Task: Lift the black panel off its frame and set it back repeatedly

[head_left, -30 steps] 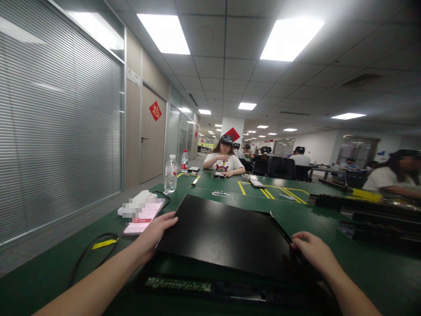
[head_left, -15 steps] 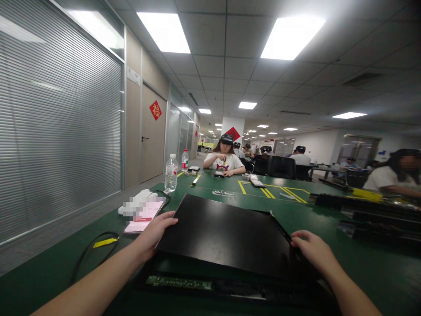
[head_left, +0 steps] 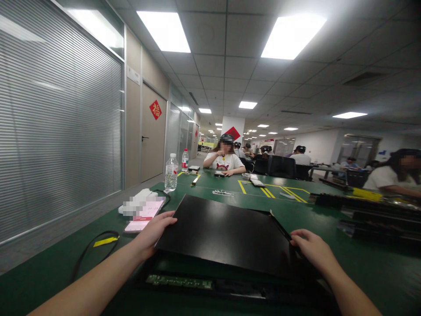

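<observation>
A large flat black screen panel (head_left: pixel 226 230) lies tilted in front of me, glossy under the ceiling light. My left hand (head_left: pixel 158 228) grips its left edge, thumb on top and the other fingers hidden beneath. At the right side, my right hand (head_left: pixel 311 245) pinches a thin black frame (head_left: pixel 281 228) that runs along the panel's edge. Below the panel's near edge, a green circuit board (head_left: pixel 179 281) shows beside a dark strip (head_left: pixel 240 290); shadow hides where the frame ends.
A phone (head_left: pixel 144 214) and a black strap with a yellow tag (head_left: pixel 105 242) lie at left on the green table (head_left: pixel 329 219). Two bottles stand beyond, one a clear water bottle (head_left: pixel 171 173). Black strips (head_left: pixel 378 224) are piled at right. A co-worker (head_left: pixel 225 160) sits opposite.
Both my hands keep their hold, and the panel stays nearly still, its far edge a touch lower. The co-worker opposite has raised a hand towards the face.
</observation>
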Available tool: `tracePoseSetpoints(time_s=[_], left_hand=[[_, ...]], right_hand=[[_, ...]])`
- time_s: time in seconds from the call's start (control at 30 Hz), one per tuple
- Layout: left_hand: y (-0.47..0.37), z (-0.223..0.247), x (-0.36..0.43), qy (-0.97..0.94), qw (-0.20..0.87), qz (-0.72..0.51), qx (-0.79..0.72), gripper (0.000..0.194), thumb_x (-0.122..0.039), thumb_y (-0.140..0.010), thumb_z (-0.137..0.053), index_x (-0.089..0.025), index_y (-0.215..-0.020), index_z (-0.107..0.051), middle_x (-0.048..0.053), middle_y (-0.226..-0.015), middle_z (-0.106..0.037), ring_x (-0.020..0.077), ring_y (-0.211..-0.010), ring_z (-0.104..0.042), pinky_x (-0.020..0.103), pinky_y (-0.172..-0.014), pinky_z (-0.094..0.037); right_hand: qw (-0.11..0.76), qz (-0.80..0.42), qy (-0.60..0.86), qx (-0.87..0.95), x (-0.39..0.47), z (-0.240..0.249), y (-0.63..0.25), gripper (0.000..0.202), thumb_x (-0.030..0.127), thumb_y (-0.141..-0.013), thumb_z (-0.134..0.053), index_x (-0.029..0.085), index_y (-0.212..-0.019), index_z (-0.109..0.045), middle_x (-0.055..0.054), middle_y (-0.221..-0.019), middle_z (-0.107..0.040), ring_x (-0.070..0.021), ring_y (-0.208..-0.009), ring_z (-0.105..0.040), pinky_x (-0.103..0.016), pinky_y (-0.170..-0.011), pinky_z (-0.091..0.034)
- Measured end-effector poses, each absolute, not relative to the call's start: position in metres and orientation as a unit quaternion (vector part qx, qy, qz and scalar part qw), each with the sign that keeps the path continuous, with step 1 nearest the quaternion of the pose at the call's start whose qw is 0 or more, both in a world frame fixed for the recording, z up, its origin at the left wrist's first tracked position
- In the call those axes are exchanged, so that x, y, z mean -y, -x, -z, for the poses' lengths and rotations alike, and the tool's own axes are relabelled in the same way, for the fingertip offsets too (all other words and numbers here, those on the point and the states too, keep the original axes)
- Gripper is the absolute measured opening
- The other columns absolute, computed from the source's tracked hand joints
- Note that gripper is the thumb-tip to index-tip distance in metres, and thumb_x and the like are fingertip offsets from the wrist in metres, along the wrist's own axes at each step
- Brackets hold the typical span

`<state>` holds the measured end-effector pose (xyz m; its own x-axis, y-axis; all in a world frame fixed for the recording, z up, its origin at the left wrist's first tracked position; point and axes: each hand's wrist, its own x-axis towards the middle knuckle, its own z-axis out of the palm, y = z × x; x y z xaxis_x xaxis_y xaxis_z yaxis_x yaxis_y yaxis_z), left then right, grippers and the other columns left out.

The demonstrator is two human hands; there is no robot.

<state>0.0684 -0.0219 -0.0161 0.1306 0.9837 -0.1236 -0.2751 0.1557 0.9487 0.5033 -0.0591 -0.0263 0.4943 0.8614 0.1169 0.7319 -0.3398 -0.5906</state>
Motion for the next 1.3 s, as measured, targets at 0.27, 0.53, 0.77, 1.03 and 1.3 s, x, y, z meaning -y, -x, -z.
tracePoseSetpoints(time_s=[0.27, 0.53, 0.77, 1.03, 1.3], left_hand=[[-0.0684, 0.0150, 0.0222, -0.415, 0.625, -0.501, -0.433, 0.042, -0.016, -0.065, -0.061, -0.017, -0.107, -0.057, 0.005, -0.078, -0.074, 0.0206, -0.071, -0.068, 0.028, -0.061, -0.052], [-0.0665, 0.0169, 0.0222, -0.432, 0.673, -0.470, -0.374, 0.050, -0.015, -0.064, -0.062, -0.015, -0.114, -0.054, 0.007, -0.084, -0.073, 0.0229, -0.078, -0.068, 0.031, -0.067, -0.052], [-0.0670, 0.0195, 0.0218, -0.438, 0.667, -0.475, -0.371, 0.051, -0.013, -0.066, -0.060, -0.015, -0.116, -0.052, 0.007, -0.084, -0.073, 0.0217, -0.075, -0.068, 0.030, -0.066, -0.052], [-0.0679, 0.0211, 0.0208, -0.431, 0.650, -0.484, -0.397, 0.057, -0.012, -0.067, -0.060, -0.016, -0.121, -0.044, 0.006, -0.080, -0.073, 0.0222, -0.073, -0.068, 0.032, -0.064, -0.052], [-0.0704, 0.0187, 0.0235, -0.435, 0.619, -0.491, -0.432, 0.048, -0.013, -0.067, -0.057, -0.017, -0.114, -0.046, 0.003, -0.070, -0.071, 0.0222, -0.067, -0.068, 0.032, -0.060, -0.052]], right_hand=[[0.293, -0.102, 0.812, 0.494, 0.0606, 0.0229, -0.4999, 0.028, 0.032, -0.069, -0.044, 0.021, -0.086, -0.063, -0.003, -0.077, -0.070, -0.0197, -0.072, -0.061, -0.029, -0.063, -0.040], [0.297, -0.091, 0.810, 0.497, 0.0601, 0.0254, -0.5026, 0.027, 0.032, -0.069, -0.045, 0.022, -0.085, -0.064, -0.002, -0.078, -0.069, -0.0201, -0.076, -0.061, -0.028, -0.065, -0.041], [0.287, -0.079, 0.809, 0.507, 0.0583, 0.0281, -0.5061, 0.027, 0.031, -0.068, -0.047, 0.022, -0.084, -0.066, -0.002, -0.077, -0.069, -0.0204, -0.074, -0.061, -0.028, -0.063, -0.042], [0.287, -0.067, 0.810, 0.507, 0.0594, 0.0261, -0.5034, 0.026, 0.031, -0.066, -0.048, 0.022, -0.082, -0.067, -0.003, -0.079, -0.069, -0.0207, -0.077, -0.061, -0.027, -0.064, -0.042], [0.275, -0.080, 0.815, 0.503, 0.0589, 0.0259, -0.5042, 0.025, 0.030, -0.067, -0.049, 0.022, -0.083, -0.066, -0.003, -0.079, -0.068, -0.0209, -0.077, -0.061, -0.028, -0.065, -0.041]])
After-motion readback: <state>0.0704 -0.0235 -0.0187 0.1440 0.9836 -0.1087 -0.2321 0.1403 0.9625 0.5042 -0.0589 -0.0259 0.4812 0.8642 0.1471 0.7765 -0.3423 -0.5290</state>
